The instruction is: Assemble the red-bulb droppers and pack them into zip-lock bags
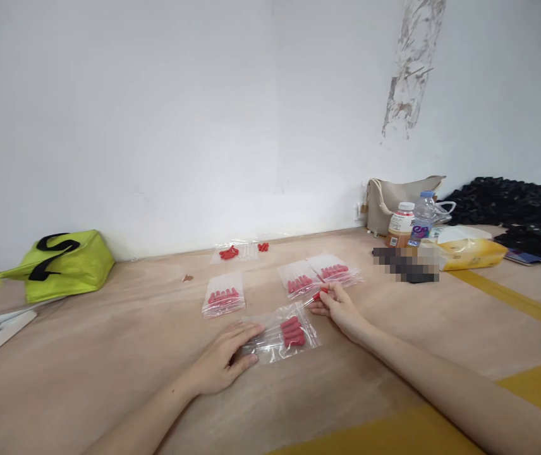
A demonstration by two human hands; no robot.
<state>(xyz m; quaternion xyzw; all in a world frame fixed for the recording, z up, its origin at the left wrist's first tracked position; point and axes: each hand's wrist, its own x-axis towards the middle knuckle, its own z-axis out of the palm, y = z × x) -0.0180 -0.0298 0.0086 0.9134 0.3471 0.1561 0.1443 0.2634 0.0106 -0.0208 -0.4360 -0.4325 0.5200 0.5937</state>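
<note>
My left hand [225,355] lies on the brown surface, fingers stretched out and thumb apart, touching the left end of a clear plastic bag [270,355]. Several red-handled pieces [292,332] with thin pale shafts are at this bag, their handles side by side toward the right. My right hand [339,308] is closed in a pinch around a small red-handled piece [318,295], its thin shaft pointing down-left just above the bag. Beyond are flat zip bags [223,294], [294,281] and another zip bag [335,268], each with several red handles showing.
Small red parts [229,253] lie in clear bags near the wall. A lime-green bag [69,265] stands left. At right are a tea bottle [399,226], a water bottle [423,218], a yellow tissue pack [472,249], a beige bag [379,208] and a black heap [512,205].
</note>
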